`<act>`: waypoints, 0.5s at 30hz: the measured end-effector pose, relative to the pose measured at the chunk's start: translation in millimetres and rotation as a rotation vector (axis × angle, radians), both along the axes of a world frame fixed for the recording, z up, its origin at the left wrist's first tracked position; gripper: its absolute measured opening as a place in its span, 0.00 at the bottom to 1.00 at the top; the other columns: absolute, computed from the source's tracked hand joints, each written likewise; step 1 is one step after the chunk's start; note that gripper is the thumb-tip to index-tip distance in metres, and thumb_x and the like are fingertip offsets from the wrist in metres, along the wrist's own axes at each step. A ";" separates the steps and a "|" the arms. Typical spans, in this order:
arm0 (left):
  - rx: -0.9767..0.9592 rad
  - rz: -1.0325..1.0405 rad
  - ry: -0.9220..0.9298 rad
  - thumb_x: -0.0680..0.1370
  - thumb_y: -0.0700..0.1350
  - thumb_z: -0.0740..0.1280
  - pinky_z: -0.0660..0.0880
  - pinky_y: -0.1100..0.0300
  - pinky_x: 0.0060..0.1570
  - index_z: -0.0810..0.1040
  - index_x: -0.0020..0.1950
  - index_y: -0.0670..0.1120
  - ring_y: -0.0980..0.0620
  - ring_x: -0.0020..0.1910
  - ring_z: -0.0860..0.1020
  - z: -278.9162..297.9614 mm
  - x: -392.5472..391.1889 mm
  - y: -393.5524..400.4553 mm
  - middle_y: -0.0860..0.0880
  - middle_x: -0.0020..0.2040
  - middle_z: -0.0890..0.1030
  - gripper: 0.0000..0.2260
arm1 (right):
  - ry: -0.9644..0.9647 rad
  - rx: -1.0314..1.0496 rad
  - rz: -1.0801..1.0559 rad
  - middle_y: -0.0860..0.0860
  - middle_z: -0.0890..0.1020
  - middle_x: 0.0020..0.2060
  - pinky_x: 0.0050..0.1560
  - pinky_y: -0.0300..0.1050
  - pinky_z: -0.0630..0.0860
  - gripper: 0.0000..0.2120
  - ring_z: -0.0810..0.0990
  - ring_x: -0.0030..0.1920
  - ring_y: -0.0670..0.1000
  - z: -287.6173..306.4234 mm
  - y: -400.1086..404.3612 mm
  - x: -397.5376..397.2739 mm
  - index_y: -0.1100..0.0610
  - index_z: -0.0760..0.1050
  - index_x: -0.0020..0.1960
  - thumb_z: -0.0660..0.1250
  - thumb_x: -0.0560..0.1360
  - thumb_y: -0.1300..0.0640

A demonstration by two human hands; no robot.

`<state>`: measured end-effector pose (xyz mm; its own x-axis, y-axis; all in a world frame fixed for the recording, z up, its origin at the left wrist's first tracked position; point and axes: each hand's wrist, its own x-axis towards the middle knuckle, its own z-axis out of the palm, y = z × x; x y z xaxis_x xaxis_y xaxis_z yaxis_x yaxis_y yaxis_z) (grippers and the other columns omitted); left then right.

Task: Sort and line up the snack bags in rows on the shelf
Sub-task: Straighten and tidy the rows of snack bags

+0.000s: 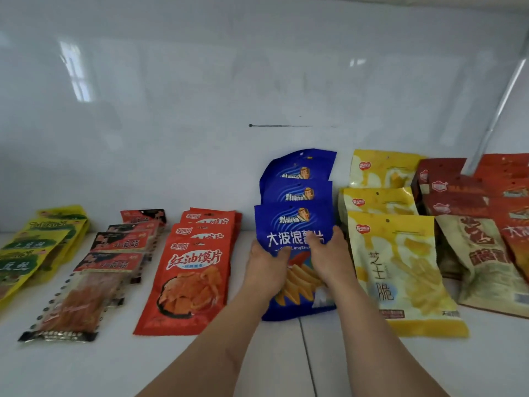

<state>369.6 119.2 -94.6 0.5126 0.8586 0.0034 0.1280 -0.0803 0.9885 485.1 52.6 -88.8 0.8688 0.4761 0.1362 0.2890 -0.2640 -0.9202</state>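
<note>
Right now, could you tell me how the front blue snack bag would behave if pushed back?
The front blue snack bag looks puffy and glossy, so probably light and slippery. Both hands, left hand and right hand, grip it; contents likely crush easily.

Both hands, left hand [267, 260] and right hand [329, 257], gripped the front blue chip bag [294, 224], rows of snack bags on white shelf [286, 362], yellow bag [400, 267] beside, red bag [190, 282] left.

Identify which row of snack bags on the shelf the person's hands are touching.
The blue row: the left hand and right hand both hold its front bag. The green, red, yellow and brown rows lie untouched.
</note>
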 end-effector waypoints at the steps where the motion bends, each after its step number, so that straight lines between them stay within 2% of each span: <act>1: 0.019 0.021 -0.015 0.78 0.51 0.70 0.81 0.58 0.49 0.73 0.67 0.52 0.54 0.53 0.83 -1.6 3.1 0.6 0.52 0.58 0.83 0.18 | 0.024 0.012 0.015 0.54 0.77 0.66 0.55 0.56 0.81 0.34 0.80 0.60 0.55 -0.2 2.9 4.7 0.52 0.63 0.74 0.68 0.74 0.38; 4: 0.043 0.060 -0.062 0.80 0.47 0.69 0.79 0.67 0.42 0.74 0.66 0.52 0.58 0.50 0.83 -0.4 6.9 2.6 0.54 0.55 0.83 0.15 | 0.121 0.033 0.013 0.55 0.76 0.66 0.52 0.52 0.81 0.36 0.80 0.60 0.55 -2.0 9.8 18.7 0.54 0.58 0.77 0.67 0.77 0.40; 5: 0.018 0.049 -0.082 0.80 0.48 0.70 0.80 0.66 0.42 0.74 0.66 0.51 0.57 0.50 0.84 1.3 7.3 5.5 0.54 0.55 0.83 0.15 | 0.146 0.042 0.008 0.56 0.77 0.66 0.52 0.52 0.81 0.37 0.81 0.59 0.55 -2.9 11.5 22.7 0.55 0.58 0.77 0.67 0.77 0.40; 9: -0.254 -0.039 -0.184 0.78 0.50 0.73 0.84 0.50 0.49 0.76 0.61 0.53 0.48 0.48 0.87 10.6 11.2 20.5 0.48 0.53 0.87 0.13 | 0.212 0.083 0.034 0.54 0.81 0.61 0.55 0.57 0.81 0.35 0.83 0.54 0.55 -8.4 15.6 31.8 0.53 0.63 0.74 0.70 0.74 0.37; 11: -0.294 -0.051 -0.177 0.75 0.52 0.75 0.82 0.43 0.55 0.76 0.61 0.51 0.45 0.49 0.87 11.0 17.7 31.7 0.46 0.51 0.87 0.17 | 0.219 0.098 0.054 0.53 0.82 0.58 0.54 0.57 0.82 0.32 0.84 0.51 0.53 -11.4 17.2 34.2 0.52 0.66 0.71 0.70 0.74 0.37; 15: -0.328 -0.087 -0.200 0.72 0.54 0.77 0.81 0.41 0.58 0.75 0.63 0.49 0.42 0.51 0.86 13.6 29.0 46.3 0.44 0.51 0.87 0.22 | 0.194 0.103 0.045 0.51 0.83 0.55 0.53 0.55 0.82 0.28 0.84 0.51 0.52 -14.6 17.9 36.1 0.52 0.69 0.67 0.68 0.75 0.37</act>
<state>398.5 165.5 -81.0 0.6002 0.7842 -0.1573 -0.0627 0.2422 0.9682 521.3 70.6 -103.5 0.8618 0.5070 0.0185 0.1130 -0.1563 -0.9812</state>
